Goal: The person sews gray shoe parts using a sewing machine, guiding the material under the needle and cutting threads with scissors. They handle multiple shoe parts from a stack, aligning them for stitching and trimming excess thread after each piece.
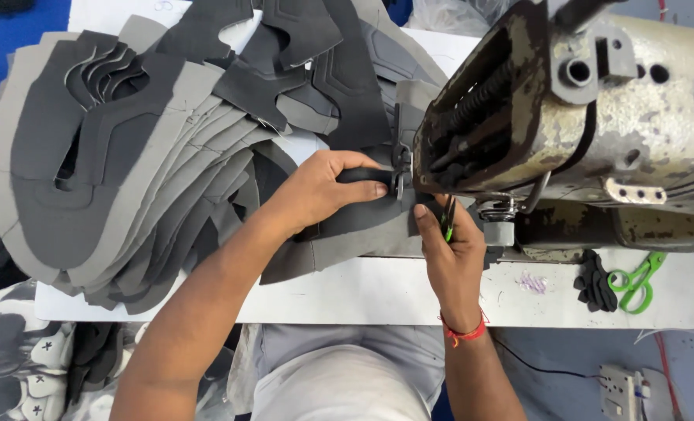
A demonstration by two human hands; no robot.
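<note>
At the far left, below the white sewing table [362,300], lies a heap of grey and white cut pieces with small star marks [19,366]. On the table's left half, reaching past its left edge, a large fanned stack of dark grey and light grey cut shoe-upper panels [129,164] is spread out in overlapping layers. Further along, near the middle of the table, the left hand [320,191] lies flat with fingers stretched forward, pressing on a dark grey and light grey fabric panel [347,234] right at the needle area of the machine. Just beside it, the right hand [448,249], with a red thread band [464,331] at its wrist, pinches the same panel's edge; a narrow green-handled tool [447,226] sits between its fingers, though how firmly it is gripped cannot be told. Over these hands stands the worn cream-coloured metal sewing machine [596,117], taking up the table's right rear part. Near the table's right front edge lie a small pile of dark fabric scraps [595,282] and, touching it, a pair of bright green-handled scissors [635,282].
</note>
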